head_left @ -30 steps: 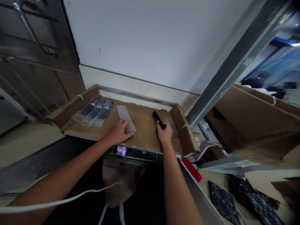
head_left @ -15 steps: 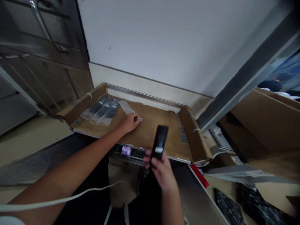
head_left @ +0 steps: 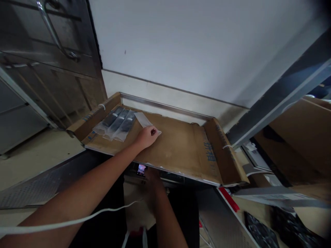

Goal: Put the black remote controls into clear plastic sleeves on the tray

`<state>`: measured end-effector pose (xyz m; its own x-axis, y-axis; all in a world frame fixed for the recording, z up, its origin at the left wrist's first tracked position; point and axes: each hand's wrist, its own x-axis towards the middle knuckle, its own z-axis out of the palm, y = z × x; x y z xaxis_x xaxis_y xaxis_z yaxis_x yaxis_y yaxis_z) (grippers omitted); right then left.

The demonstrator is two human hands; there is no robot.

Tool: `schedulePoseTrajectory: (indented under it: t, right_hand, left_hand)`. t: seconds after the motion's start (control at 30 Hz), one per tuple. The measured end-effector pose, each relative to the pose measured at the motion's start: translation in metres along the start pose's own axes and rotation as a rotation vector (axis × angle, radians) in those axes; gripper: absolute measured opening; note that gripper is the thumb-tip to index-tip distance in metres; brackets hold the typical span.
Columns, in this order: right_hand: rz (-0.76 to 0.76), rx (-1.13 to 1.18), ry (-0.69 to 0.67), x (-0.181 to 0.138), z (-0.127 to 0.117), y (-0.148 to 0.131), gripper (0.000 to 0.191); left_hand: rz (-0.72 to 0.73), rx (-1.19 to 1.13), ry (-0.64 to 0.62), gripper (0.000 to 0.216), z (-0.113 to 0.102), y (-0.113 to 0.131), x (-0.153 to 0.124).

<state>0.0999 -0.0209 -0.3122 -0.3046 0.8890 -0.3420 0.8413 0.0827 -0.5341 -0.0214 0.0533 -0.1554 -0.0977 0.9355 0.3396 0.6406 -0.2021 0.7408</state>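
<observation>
My left hand (head_left: 148, 137) is closed in a pinch on the edge of an empty-looking translucent plastic bag (head_left: 143, 120), which lies on a cardboard-lined tray (head_left: 181, 148). To its left, several dark, long flat items in translucent bags (head_left: 121, 121) rest side by side. My right hand (head_left: 154, 181) is low, in shadow under the tray's front edge, beside a small lit screen (head_left: 141, 169). Its fingers are dark and blurred, so what they hold, if anything, does not show. The black bar-shaped item with a pale label is out of sight.
Folded cardboard walls (head_left: 223, 151) rise at the tray's two sides. A white cable (head_left: 103, 210) crosses in front of my left forearm. Behind stands a white wall (head_left: 176, 44), with a metal door handle (head_left: 55, 36) at left. Large cardboard boxes (head_left: 302, 134) stand at right.
My right hand has dropped from in front of the tray to beneath its front edge, and the black bar-shaped item has left view. My left hand keeps its pinch on the bag.
</observation>
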Motion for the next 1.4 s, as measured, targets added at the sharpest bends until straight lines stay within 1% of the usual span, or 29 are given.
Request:
schedulePoseTrajectory:
  t: [0.03, 0.1, 0.17, 0.2, 0.27, 0.3, 0.37, 0.43, 0.57, 0.67, 0.73, 0.83, 0.9, 1.1, 1.23, 1.4]
  right_hand:
    - [0.028, 0.01, 0.03, -0.003, -0.003, 0.001, 0.046]
    - [0.06, 0.063, 0.098, -0.021, -0.005, 0.015, 0.043]
    - [0.098, 0.151, 0.18, -0.053, 0.0, 0.039, 0.045]
    - [0.098, 0.202, 0.196, -0.071, 0.003, 0.052, 0.047]
    - [0.075, 0.259, 0.184, -0.103, 0.01, 0.074, 0.049]
    - [0.054, 0.264, 0.172, -0.115, 0.013, 0.081, 0.048]
    - [0.018, 0.239, 0.161, -0.125, 0.016, 0.083, 0.05]
    - [-0.019, 0.185, 0.139, -0.118, 0.018, 0.074, 0.054]
    - [-0.097, 0.038, 0.018, -0.073, 0.027, 0.04, 0.057]
    - [-0.079, -0.044, -0.072, -0.039, 0.033, 0.02, 0.061]
    - [-0.013, -0.084, -0.073, -0.026, 0.033, 0.015, 0.057]
    - [0.107, -0.137, 0.026, -0.02, 0.03, 0.017, 0.048]
    - [0.128, -0.144, 0.075, -0.021, 0.028, 0.023, 0.047]
    - [0.007, -0.046, 0.051, -0.016, 0.026, 0.032, 0.05]
    - [-0.011, 0.051, 0.052, -0.005, 0.025, 0.034, 0.046]
    - [-0.043, 0.091, 0.033, 0.003, 0.028, 0.035, 0.049]
  left_hand:
    - [-0.001, 0.001, 0.003, 0.012, 0.0, -0.001, 0.0]
    - [-0.003, -0.009, 0.004, 0.013, 0.001, -0.002, 0.001]
    - [0.007, -0.03, 0.0, 0.015, 0.001, -0.002, 0.001]
    - [0.015, -0.039, -0.002, 0.016, 0.002, -0.003, 0.001]
    - [0.026, -0.047, -0.007, 0.017, 0.002, -0.004, 0.001]
    - [0.026, -0.047, -0.009, 0.019, 0.003, -0.004, 0.001]
    - [0.024, -0.039, -0.011, 0.021, 0.003, -0.005, 0.001]
    - [0.026, -0.03, -0.011, 0.023, 0.003, -0.005, 0.0]
    - [0.004, -0.034, -0.023, 0.02, 0.001, -0.002, -0.001]
    - [0.0, -0.018, -0.015, 0.019, 0.0, -0.001, -0.001]
    - [0.003, -0.006, -0.013, 0.02, 0.0, -0.001, 0.0]
    - [-0.007, -0.004, -0.017, 0.02, 0.001, -0.002, 0.001]
    - [-0.011, 0.001, -0.02, 0.02, 0.001, -0.002, 0.001]
    - [-0.003, -0.005, -0.012, 0.021, 0.003, -0.003, 0.001]
    - [-0.014, -0.006, -0.018, 0.02, 0.003, -0.003, 0.001]
    - [-0.013, -0.002, -0.01, 0.02, 0.003, -0.002, 0.001]
